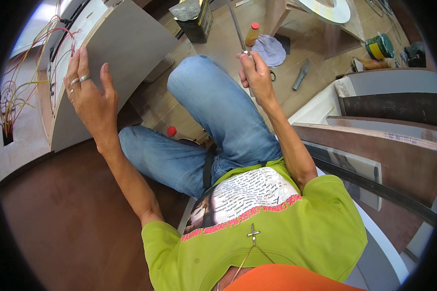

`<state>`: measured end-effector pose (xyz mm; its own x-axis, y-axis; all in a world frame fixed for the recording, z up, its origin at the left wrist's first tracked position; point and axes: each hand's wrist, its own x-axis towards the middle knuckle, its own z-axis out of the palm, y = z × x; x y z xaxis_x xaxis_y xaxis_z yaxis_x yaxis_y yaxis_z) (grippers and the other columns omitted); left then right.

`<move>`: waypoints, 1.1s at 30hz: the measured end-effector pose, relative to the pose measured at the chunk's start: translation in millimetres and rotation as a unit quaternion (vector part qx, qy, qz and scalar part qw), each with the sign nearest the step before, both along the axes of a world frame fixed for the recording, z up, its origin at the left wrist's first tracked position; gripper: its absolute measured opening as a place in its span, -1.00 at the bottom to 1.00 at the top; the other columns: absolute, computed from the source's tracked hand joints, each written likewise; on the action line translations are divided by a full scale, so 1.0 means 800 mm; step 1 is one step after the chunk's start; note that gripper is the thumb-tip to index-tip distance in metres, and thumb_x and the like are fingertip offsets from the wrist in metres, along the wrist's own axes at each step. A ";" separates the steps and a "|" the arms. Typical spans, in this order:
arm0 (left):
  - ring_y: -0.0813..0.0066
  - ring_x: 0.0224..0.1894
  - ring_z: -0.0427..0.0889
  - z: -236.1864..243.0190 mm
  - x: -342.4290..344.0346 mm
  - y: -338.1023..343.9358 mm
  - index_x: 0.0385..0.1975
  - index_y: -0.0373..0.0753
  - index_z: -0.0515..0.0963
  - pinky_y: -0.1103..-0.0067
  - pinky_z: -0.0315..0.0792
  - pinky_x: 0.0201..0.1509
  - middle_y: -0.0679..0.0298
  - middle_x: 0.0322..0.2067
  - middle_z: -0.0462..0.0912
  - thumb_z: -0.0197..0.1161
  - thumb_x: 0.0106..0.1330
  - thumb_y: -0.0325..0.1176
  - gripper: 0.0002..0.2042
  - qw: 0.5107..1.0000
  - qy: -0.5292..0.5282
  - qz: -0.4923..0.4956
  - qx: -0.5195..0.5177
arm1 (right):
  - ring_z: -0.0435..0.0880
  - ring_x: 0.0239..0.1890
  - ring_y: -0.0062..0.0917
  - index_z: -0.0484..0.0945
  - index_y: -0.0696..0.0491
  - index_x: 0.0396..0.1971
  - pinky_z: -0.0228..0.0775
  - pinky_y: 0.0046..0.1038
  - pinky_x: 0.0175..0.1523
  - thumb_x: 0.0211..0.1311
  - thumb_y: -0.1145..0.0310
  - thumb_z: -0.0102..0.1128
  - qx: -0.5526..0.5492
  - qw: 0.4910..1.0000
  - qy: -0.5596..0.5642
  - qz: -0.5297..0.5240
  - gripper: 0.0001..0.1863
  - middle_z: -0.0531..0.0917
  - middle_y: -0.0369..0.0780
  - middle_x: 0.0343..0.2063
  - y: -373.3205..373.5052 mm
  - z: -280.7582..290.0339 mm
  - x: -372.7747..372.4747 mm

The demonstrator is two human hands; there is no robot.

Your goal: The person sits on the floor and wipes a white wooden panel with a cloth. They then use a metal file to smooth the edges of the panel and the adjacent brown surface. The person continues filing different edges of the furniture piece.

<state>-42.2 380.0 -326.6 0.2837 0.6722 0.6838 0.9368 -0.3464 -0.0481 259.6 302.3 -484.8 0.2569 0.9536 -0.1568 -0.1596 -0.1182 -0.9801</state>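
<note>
My left hand (pixel 93 97) lies with its fingers stretched out against the edge of a grey curved panel (pixel 126 58), with rings on its fingers. Beside the fingertips runs a white surface with thin red wires (pixel 39 36) along it. Out in front of my right knee, my right hand (pixel 258 80) is closed round a long thin grey metal rod (pixel 235 24). The rod points away from me and runs out of the top of the picture. What kind of tool it is cannot be made out.
Yellow wires (pixel 7 104) come out of a hole at the left. A dark square can (pixel 196 22), a red-capped bottle (pixel 252 34), a white cloth (pixel 269 50) and a grey tool (pixel 301 75) are on the tiled floor. Wooden panels (pixel 364 145) lean at the right.
</note>
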 end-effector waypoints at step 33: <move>0.35 -0.12 0.67 0.134 0.059 0.211 0.11 -0.41 0.52 0.42 0.53 0.00 0.05 -0.12 0.68 0.05 0.55 0.07 -0.44 0.874 -0.394 -0.200 -0.203 | 0.31 -0.57 -0.79 0.46 0.09 -0.10 0.18 -0.59 -0.48 0.62 0.14 0.00 0.187 0.967 -0.026 0.170 -0.71 0.39 -0.44 -0.62 0.075 0.102 -0.129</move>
